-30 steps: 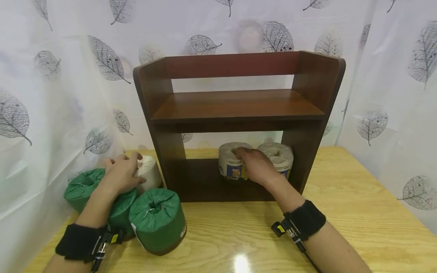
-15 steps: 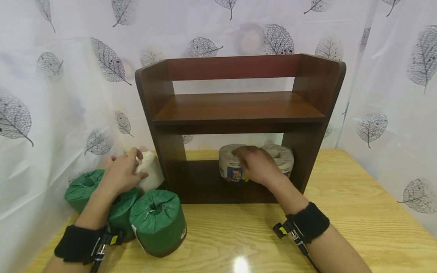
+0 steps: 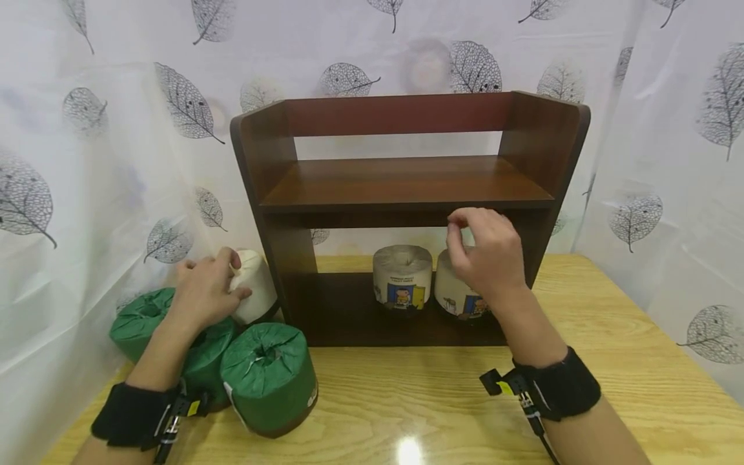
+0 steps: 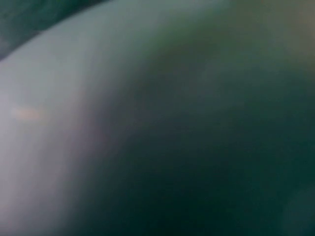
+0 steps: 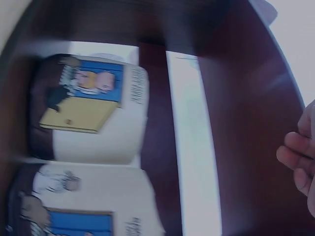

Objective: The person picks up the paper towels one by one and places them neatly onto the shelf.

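My left hand (image 3: 203, 289) is at a white-wrapped toilet roll (image 3: 256, 290), its thumb and bent index finger at the roll's top and side; the grip is partly hidden. That roll stands among green-wrapped toilet rolls, left of the shelf. My right hand (image 3: 487, 248) hovers in front of the shelf's lower level with loosely bent fingers (image 5: 295, 152) and nothing in them. Below and behind it, two white toilet rolls with cartoon prints stand side by side on the lower shelf: the left one (image 3: 402, 278), and the right one (image 3: 456, 290), partly covered by the hand.
The dark wooden two-level shelf (image 3: 407, 184) stands on a light wood table (image 3: 395, 394). Green rolls sit at the left: one in front (image 3: 267, 378), one behind the left forearm (image 3: 142, 320), another between. Leaf-patterned curtain (image 3: 116, 187) encloses the back and sides. The left wrist view is blurred.
My right hand has let go of the left shelf roll and moved up and right. The white roll at my left hand has risen slightly with it.
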`<state>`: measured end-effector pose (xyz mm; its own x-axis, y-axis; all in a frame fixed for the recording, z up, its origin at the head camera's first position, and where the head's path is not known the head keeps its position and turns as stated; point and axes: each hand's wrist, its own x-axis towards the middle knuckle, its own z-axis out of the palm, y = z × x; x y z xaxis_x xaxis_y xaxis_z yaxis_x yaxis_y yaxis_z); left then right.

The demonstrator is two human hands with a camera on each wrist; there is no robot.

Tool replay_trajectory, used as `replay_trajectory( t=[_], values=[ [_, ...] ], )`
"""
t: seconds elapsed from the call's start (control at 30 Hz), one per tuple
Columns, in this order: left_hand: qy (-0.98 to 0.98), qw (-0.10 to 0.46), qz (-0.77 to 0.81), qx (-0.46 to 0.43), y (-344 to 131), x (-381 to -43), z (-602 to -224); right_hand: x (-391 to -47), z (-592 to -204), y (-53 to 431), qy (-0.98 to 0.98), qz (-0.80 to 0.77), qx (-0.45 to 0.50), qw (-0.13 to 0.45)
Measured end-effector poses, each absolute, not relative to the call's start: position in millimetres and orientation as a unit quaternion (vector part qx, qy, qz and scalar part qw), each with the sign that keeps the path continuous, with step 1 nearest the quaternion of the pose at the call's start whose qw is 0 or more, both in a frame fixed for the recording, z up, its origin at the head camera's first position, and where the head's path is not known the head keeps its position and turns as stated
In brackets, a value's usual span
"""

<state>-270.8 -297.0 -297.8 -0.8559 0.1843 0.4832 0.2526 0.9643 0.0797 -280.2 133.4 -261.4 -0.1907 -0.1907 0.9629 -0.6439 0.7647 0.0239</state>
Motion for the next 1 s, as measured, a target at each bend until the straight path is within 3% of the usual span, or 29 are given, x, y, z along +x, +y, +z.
replay_trajectory(
  t=[0.2,0.4,0.5,1.0],
  values=[
    [-0.955,0.267,-0.066,-0.110,-296.4,-269.6,-297.5,-258.5,-242.9,141.5,-0.666,0.244,0.255,0.657],
    [-0.951,0.280,-0.069,-0.115,-294.2,-266.7,-293.8,-243.8,-222.4,146.6,-0.558,0.306,0.160,0.755],
    [-0.949,0.286,-0.070,-0.113,-293.1,-264.6,-289.8,-243.5,-215.3,154.2,-0.534,0.327,0.112,0.772],
    [-0.927,0.347,-0.080,-0.114,-285.0,-247.3,-267.7,-253.7,-225.6,175.6,-0.668,0.417,0.073,0.612]
  ],
)
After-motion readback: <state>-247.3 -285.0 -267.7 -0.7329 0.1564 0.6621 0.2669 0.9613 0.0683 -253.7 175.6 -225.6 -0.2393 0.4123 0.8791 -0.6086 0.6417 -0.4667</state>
